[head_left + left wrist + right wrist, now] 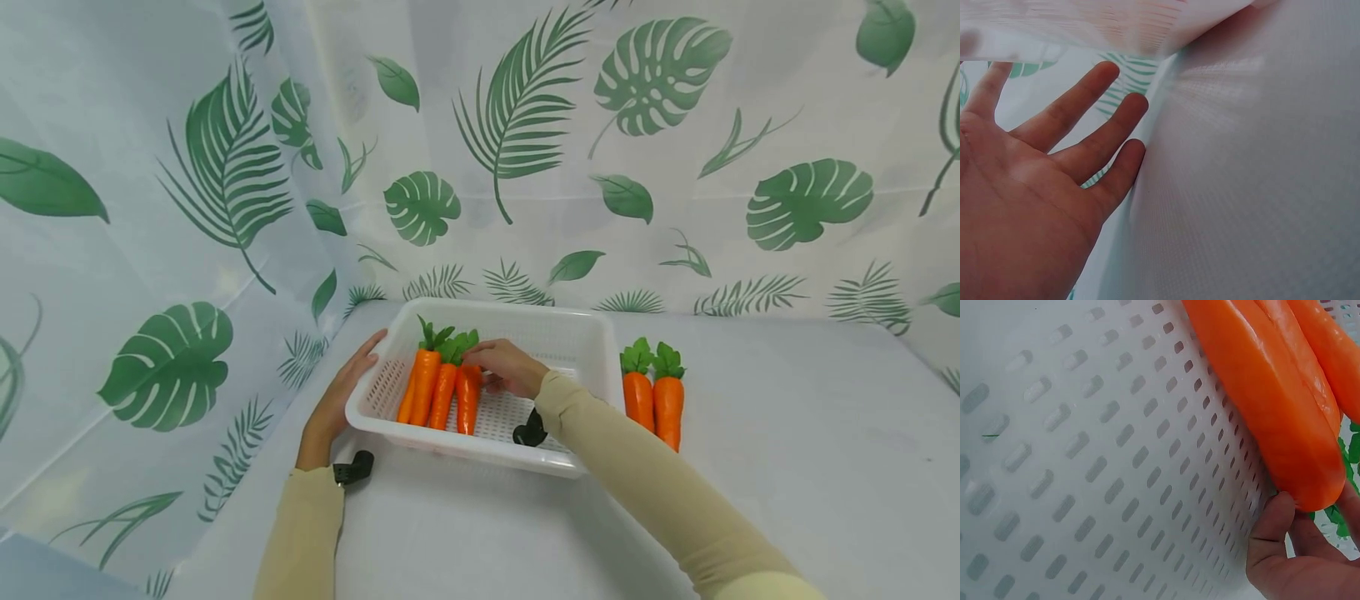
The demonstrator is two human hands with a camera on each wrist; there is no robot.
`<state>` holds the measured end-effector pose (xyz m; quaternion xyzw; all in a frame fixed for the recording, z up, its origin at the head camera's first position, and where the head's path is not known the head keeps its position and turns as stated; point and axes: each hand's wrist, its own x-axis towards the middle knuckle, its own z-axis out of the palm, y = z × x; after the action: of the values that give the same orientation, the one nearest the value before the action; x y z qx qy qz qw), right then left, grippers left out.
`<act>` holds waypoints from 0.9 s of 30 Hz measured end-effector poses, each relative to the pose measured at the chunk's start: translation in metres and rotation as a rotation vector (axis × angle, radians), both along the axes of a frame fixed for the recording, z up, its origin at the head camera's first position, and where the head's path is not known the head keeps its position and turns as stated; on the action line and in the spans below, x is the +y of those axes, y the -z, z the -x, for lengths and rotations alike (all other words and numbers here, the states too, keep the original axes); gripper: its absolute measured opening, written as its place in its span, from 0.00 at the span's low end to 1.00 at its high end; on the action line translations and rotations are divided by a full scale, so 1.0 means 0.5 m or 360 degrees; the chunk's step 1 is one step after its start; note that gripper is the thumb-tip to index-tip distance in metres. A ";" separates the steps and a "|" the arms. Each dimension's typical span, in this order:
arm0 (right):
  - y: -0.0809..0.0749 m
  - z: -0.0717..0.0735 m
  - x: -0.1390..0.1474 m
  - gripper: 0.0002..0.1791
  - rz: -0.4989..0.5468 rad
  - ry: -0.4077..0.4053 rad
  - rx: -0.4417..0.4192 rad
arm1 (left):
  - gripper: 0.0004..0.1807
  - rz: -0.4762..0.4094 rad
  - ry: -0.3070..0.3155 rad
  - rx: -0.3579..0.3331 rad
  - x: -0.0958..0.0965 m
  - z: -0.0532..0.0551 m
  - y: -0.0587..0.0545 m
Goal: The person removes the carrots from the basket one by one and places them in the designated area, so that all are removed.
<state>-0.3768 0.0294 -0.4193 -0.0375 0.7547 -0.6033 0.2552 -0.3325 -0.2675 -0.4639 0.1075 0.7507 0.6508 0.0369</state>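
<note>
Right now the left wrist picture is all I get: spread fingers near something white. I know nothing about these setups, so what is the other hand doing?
Observer: The right hand is holding a carrot near its leafy end.
Visitor: Oh! And what's the white thing by my fingers?
Observer: A perforated plastic basket, and other carrots lie side by side inside it, next to that one.
Visitor: So are all the carrots in there?
Observer: No, two more carrots lie on the table, outside the basket on the person's right.
</note>
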 end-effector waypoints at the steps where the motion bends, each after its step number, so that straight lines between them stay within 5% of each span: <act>1: 0.001 0.000 0.000 0.22 0.0007 0.0002 -0.0003 | 0.32 0.0000 -0.0002 0.0001 0.001 0.000 0.000; 18: -0.011 -0.007 -0.006 0.15 0.0049 0.0038 -0.0029 | 0.32 -0.0019 0.0011 -0.0002 0.001 -0.009 -0.009; 27: -0.013 -0.012 -0.004 0.19 0.0032 -0.0082 0.0032 | 0.32 -0.0054 0.0020 -0.0014 0.000 -0.003 -0.005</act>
<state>-0.3710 0.0275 -0.4129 -0.0657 0.7499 -0.6037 0.2625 -0.3310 -0.2675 -0.4616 0.1100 0.7387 0.6637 0.0423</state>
